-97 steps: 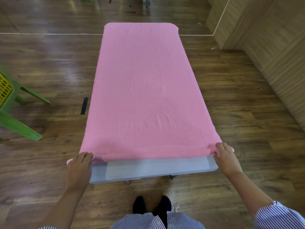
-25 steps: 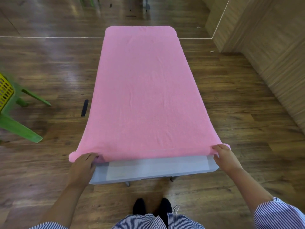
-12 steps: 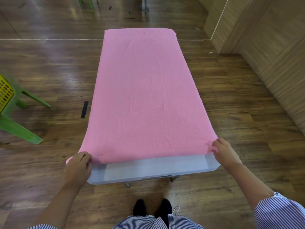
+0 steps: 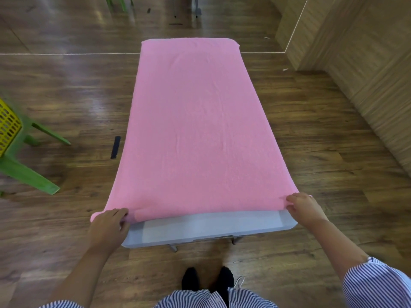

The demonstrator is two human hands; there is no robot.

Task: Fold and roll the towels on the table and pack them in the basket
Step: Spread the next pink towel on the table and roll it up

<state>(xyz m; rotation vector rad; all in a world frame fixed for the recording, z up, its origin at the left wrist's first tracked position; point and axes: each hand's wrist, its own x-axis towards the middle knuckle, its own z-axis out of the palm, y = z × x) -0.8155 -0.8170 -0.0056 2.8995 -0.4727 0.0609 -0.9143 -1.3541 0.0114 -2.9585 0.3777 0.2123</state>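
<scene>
A long pink towel (image 4: 195,130) lies flat along a narrow grey table (image 4: 211,227), covering all but the near strip. Its near edge is turned over into a thin roll. My left hand (image 4: 109,227) grips the near left corner of that roll, where it overhangs the table's side. My right hand (image 4: 304,207) pinches the near right corner with curled fingers. A yellow perforated basket (image 4: 7,125) shows at the left edge of the view, sitting on a green chair.
The green chair (image 4: 29,174) stands on the wood floor to the left. A small black strip (image 4: 115,147) lies on the floor beside the table. A wood-panelled wall (image 4: 367,74) runs along the right. My feet (image 4: 206,278) are under the table's near end.
The near edge of the towel has been turned a little further over into a roll, and both hands have shifted slightly forward with it. The view has tilted down a bit.
</scene>
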